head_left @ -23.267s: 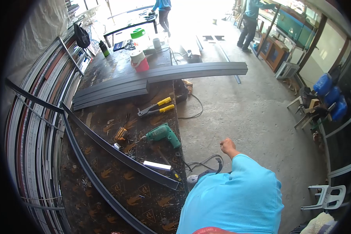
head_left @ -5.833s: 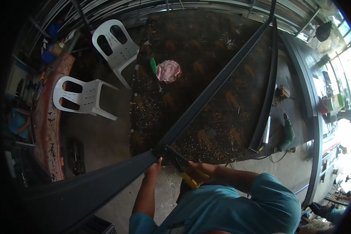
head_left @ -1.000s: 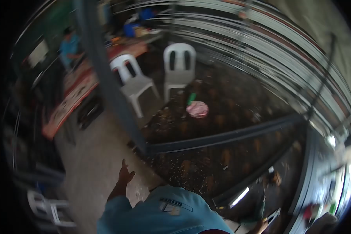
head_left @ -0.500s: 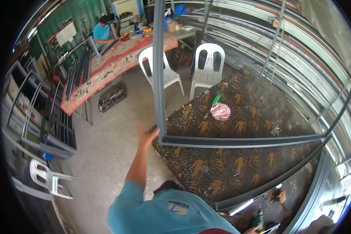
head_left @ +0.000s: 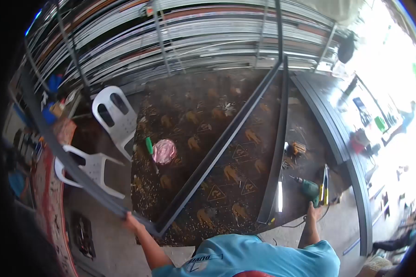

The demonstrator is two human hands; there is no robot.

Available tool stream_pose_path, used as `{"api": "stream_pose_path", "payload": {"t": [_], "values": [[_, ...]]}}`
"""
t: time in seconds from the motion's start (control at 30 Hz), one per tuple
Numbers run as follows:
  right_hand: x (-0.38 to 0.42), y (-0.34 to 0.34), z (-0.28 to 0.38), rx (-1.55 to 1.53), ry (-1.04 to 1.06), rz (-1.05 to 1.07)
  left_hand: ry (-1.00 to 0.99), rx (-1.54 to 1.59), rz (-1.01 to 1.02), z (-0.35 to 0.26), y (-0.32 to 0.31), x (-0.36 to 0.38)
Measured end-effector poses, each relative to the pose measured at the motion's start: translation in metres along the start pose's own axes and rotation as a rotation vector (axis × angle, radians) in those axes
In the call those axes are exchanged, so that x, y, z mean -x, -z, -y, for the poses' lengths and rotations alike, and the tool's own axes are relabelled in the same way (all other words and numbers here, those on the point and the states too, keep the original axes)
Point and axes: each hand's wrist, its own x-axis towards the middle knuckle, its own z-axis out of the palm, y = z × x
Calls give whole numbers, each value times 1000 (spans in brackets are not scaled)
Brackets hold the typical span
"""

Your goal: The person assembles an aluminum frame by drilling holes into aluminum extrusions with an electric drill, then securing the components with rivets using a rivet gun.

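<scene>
Dark frame (head_left: 218,147), two bars visible: location?

Aslant over the desk (head_left: 194,161); joined corner at the near edge, close to the near left corner. One bar towards the far side, the other out past the left edge.

Change since half a second ago?

Left hand (head_left: 133,223): then apart from the frame, fingers spread; now on the outer bar, beside the joint. Grip closed on it.

And the right hand (head_left: 312,214)?

At the handle of the green drill (head_left: 309,188), by the near right corner. Grip: too small to tell, open or closed. Yellow-handled riveter (head_left: 325,184): seconds ago at the frame's corner, in hand; now just beside the drill.

Meaning for the work?

By judgement: corner steadied from the left, riveter released, drill at the right hand.

Also listed?

Second dark bar (head_left: 282,138), between frame and drill; white strip (head_left: 280,196), close by; crumpled pink item (head_left: 164,151), near the left edge.
</scene>
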Motion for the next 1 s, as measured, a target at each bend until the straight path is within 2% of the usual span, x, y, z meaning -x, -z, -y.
{"api": "stream_pose_path", "payload": {"t": [0.03,0.07,0.13,0.17,0.2,0.27,0.3,0.33,0.4,0.47,0.5,0.53,0.57,0.6,0.7,0.8,0.87,0.9,0.97,1.0], "values": [[5,5,5,35,-132,19,65,-81,-4,-13,4,12],[8,6,8,28,-157,5,128,-160,-10,-25,8,23],[11,9,5,-207,-264,222,21,-72,-25,18,23,10],[11,11,10,-209,-279,172,22,-73,-9,12,21,19],[8,19,19,-208,-286,164,-35,-28,-23,-4,25,41],[2,32,35,-105,-58,235,-98,15,-32,-7,28,57],[-4,28,42,22,-82,217,-117,21,-39,1,35,58],[-18,12,36,21,-93,224,-140,27,-44,7,40,57],[-34,-7,26,216,-111,208,-176,45,-45,-4,45,74],[-35,12,30,1,-207,429,-219,32,16,4,51,78],[-36,10,28,-202,-163,542,-243,-19,91,14,59,72],[-38,12,18,-416,-135,623,-256,-17,159,16,40,64],[-30,20,30,-409,-264,573,-268,-1,246,17,14,64],[-21,32,39,-676,-336,702,-272,12,335,20,-10,68],[1,48,52,-779,-489,748,-267,27,530,31,-49,87],[21,73,67,-878,-608,814,-263,48,589,43,-55,100],[41,108,95,-1191,-283,760,-259,54,611,49,-48,104],[47,123,111,-1182,-291,752,-256,59,620,53,-45,106],[52,151,142,-1543,-30,661,-255,65,629,56,-34,104],[47,164,150,-1536,-39,670,-259,67,625,55,-25,99]]}}
